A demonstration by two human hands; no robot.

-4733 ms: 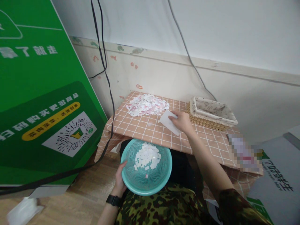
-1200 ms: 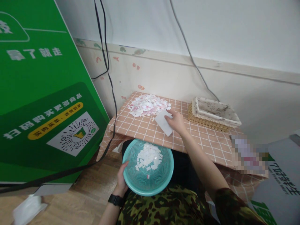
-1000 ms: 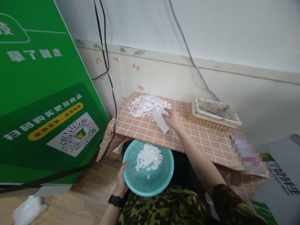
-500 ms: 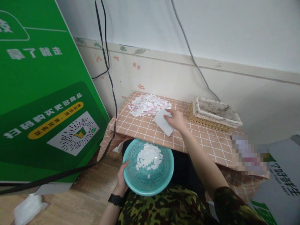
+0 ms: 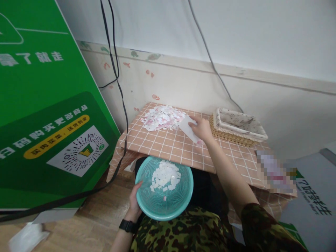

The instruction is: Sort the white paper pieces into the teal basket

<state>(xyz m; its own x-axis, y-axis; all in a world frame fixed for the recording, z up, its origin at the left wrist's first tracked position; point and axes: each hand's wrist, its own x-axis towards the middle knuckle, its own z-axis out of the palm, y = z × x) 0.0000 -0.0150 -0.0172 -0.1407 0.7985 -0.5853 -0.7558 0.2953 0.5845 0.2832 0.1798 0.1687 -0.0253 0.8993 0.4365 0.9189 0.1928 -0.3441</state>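
While the left hand (image 5: 135, 200) clasps the colander (image 5: 168, 216) at lower centre, thumb over its rim, white bits (image 5: 166, 175) sit heaped inside, one pinkish scrap (image 5: 164, 198) apart. Up mid-frame, the right hand (image 5: 201, 128), grip pinched on a white card (image 5: 187, 125), meets the bigger paper pile (image 5: 162, 118) on the worktop (image 5: 157, 142): part done, I'd judge, most left. Mid-right, a wicker basket (image 5: 231, 137) shows its patterned lining (image 5: 237, 120).

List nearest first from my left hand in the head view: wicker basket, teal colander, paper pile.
1. Teal colander, held by the left hand.
2. Paper pile, back left on the table.
3. Wicker basket, well right of the pile.
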